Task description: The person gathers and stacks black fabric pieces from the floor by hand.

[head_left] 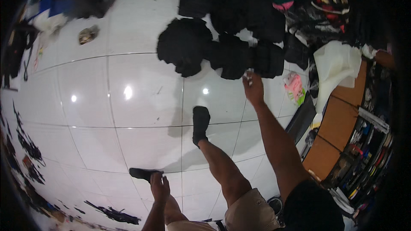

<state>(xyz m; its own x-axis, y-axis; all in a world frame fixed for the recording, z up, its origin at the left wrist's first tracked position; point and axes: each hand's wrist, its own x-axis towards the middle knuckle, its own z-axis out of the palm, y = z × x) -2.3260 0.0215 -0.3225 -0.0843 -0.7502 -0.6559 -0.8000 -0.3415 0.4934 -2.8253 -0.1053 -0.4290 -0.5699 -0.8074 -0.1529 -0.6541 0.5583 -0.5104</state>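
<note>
Several dark bundles of folded black cloth (267, 62) lie in a row on the floor ahead of me, their exact kind hard to make out. At the near edge of the right-hand bundle is my right hand (254, 86), fingers bent in and closed at the cloth's edge. A rounder black cloth pile (182, 45) sits further left, joined to the row by another bundle (231, 55). Low down, my left hand (159, 188) hangs beside my black-socked left foot (144, 173), its fingers stretched and holding nothing visible. My other foot (200, 122), also in a black sock, stands on the tiles.
White glossy tiles (145, 102) form the floor. A pink and green plastic packet (294, 87) lies right of my hand, near a brown cabinet (329, 130) and a crammed shelf (368, 158). More dark cloth (239, 0) is heaped behind. A small clear bag (88, 35) lies far left.
</note>
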